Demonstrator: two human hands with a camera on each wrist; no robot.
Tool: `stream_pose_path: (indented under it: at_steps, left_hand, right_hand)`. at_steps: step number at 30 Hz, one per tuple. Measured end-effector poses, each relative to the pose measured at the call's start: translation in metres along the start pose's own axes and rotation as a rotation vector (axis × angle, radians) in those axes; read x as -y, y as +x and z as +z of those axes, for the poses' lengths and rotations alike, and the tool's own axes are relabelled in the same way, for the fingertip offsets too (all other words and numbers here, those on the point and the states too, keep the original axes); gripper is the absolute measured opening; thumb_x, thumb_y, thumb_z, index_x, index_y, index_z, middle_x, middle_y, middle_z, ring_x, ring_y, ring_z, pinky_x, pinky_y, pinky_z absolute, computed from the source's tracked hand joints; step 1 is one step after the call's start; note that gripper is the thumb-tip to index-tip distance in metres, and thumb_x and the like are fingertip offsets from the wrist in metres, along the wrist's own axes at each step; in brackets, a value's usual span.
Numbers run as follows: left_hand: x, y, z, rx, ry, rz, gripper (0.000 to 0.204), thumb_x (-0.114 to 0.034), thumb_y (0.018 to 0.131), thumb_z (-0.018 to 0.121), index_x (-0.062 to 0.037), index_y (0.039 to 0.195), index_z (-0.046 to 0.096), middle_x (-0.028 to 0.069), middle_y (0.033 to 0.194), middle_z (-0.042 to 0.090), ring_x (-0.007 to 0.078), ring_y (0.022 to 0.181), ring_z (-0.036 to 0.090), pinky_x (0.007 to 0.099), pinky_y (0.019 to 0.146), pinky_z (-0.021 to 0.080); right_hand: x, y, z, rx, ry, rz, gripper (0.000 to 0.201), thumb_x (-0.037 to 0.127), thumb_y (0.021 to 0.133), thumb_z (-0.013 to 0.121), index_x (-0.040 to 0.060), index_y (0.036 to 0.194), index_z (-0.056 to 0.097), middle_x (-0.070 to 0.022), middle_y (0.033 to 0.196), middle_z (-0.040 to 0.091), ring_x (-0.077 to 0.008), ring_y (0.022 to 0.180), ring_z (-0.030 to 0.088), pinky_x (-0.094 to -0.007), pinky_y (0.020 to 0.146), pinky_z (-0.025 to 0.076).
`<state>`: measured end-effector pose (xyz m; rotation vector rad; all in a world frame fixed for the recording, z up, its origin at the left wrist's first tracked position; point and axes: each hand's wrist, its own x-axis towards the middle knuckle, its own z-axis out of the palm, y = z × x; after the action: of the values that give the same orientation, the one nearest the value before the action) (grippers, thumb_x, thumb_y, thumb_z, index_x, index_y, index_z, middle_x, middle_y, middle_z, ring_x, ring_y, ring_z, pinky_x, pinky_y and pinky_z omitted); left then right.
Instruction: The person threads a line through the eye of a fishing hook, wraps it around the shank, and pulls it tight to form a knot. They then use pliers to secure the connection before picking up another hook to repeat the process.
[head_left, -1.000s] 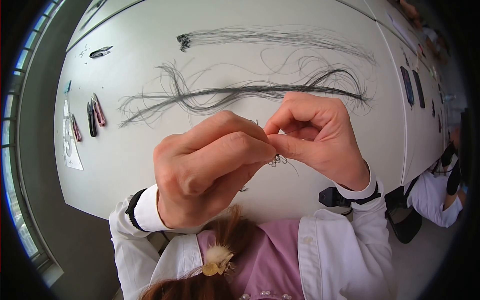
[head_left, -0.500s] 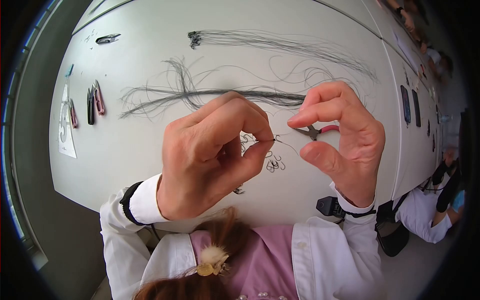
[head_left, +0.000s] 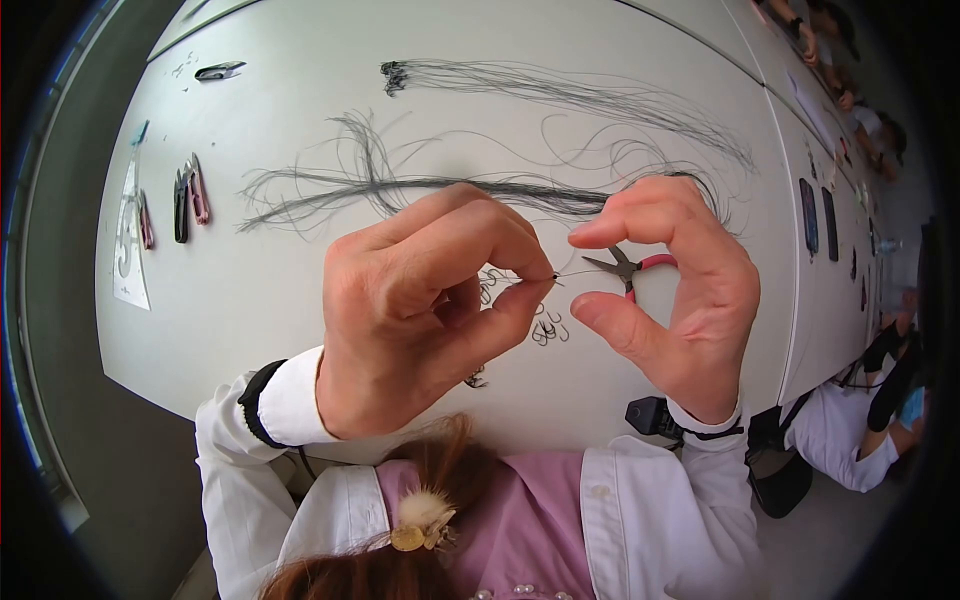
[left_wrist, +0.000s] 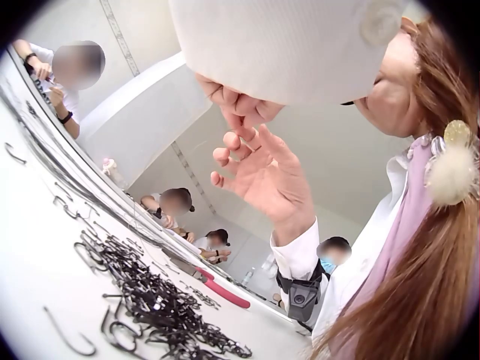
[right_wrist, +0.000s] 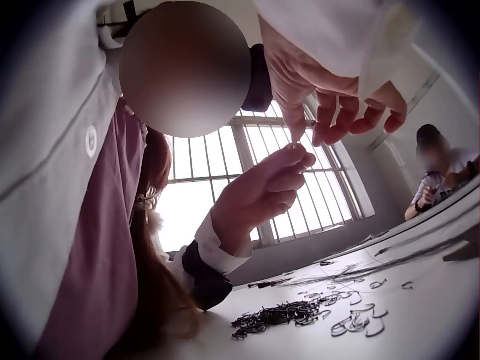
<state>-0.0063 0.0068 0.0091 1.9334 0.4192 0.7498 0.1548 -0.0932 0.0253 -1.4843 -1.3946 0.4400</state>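
Observation:
My left hand (head_left: pixel 420 310) pinches a thin fishing line (head_left: pixel 580 272) between thumb and forefinger, with a small dark knot right at the fingertips. To its right, my right hand (head_left: pixel 685 275) is raised with thumb and forefinger spread apart, nothing gripped between them. Behind that gap lie pliers (head_left: pixel 625 268) with red handles. Loose fish hooks (head_left: pixel 547 328) lie on the table below the hands. A dense pile of black fish hooks (left_wrist: pixel 150 300) fills the lower part of the left wrist view; my left hand hides most of it from the head view.
A long bundle of dark line (head_left: pixel 520 188) runs across the table beyond my hands. Farther back lies another line bundle (head_left: pixel 570 85), with hooks clustered at its left end. Thread snips (head_left: pixel 181 205) and a clear ruler (head_left: pixel 130 250) lie left. Phones (head_left: pixel 809 215) and seated people are right.
My right hand has come away from the left fingertips and its thumb and forefinger have spread. The left hand keeps its pinch. The pliers and loose hooks have come into sight.

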Motion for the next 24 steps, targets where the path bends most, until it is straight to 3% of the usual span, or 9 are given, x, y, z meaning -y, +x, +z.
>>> stream_pose_path:
  at_steps: [2,8,11,16,21,24]
  left_hand:
    - [0.000,0.000,0.002,-0.019,0.010,0.003,0.014,0.008,0.068,0.065,-0.0044,0.074,0.061,0.0018,0.079,0.059,0.0021,0.052,0.040,0.0190,0.044,0.028]
    - [0.001,-0.001,0.002,-0.043,0.034,0.007,0.014,0.005,0.066,0.070,-0.0041,0.073,0.063,0.0015,0.077,0.057,0.0021,0.051,0.038,0.0193,0.044,0.027]
    - [-0.001,0.000,-0.002,0.045,0.025,-0.032,0.012,0.002,0.068,0.072,-0.0031,0.074,0.063,0.0021,0.080,0.057,0.0022,0.051,0.036,0.0189,0.045,0.026]
    - [-0.005,0.001,-0.003,0.094,-0.223,-0.254,0.008,0.000,0.074,0.070,-0.0013,0.075,0.062,0.0015,0.081,0.056,0.0007,0.054,0.036,0.0179,0.047,0.026]
    - [-0.002,0.001,-0.005,0.112,-0.274,-0.351,0.006,0.001,0.076,0.065,-0.0004,0.077,0.060,0.0017,0.083,0.056,0.0005,0.058,0.039,0.0174,0.050,0.029]
    - [0.000,0.001,-0.006,0.111,-0.327,-0.425,0.005,0.001,0.077,0.062,-0.0005,0.078,0.057,0.0017,0.083,0.055,0.0015,0.062,0.042,0.0172,0.053,0.032]
  right_hand:
    - [-0.001,-0.002,-0.001,0.104,-0.135,-0.090,0.017,0.001,0.063,0.071,0.0051,0.079,0.065,-0.0037,0.081,0.057,-0.0181,0.080,0.048,-0.0305,0.074,0.038]
    - [-0.006,-0.005,0.003,0.061,-0.176,-0.101,0.012,0.001,0.066,0.070,0.0051,0.075,0.064,-0.0014,0.075,0.058,-0.0182,0.078,0.046,-0.0305,0.073,0.038]
    - [-0.007,-0.006,0.003,0.061,-0.144,-0.067,0.011,0.001,0.066,0.069,0.0051,0.073,0.063,-0.0013,0.074,0.059,-0.0182,0.078,0.047,-0.0304,0.073,0.038]
    - [-0.007,-0.006,0.002,0.064,-0.159,-0.062,0.010,0.001,0.066,0.069,0.0055,0.072,0.062,-0.0005,0.073,0.059,-0.0174,0.077,0.047,-0.0301,0.072,0.038]
    - [-0.009,-0.005,0.005,0.068,-0.139,-0.055,0.010,0.002,0.066,0.068,0.0060,0.072,0.061,0.0001,0.072,0.059,-0.0166,0.077,0.048,-0.0297,0.071,0.037]
    - [-0.008,-0.004,0.009,0.054,-0.142,-0.064,0.012,0.003,0.065,0.072,0.0080,0.074,0.064,-0.0003,0.074,0.063,-0.0160,0.071,0.054,-0.0283,0.070,0.040]
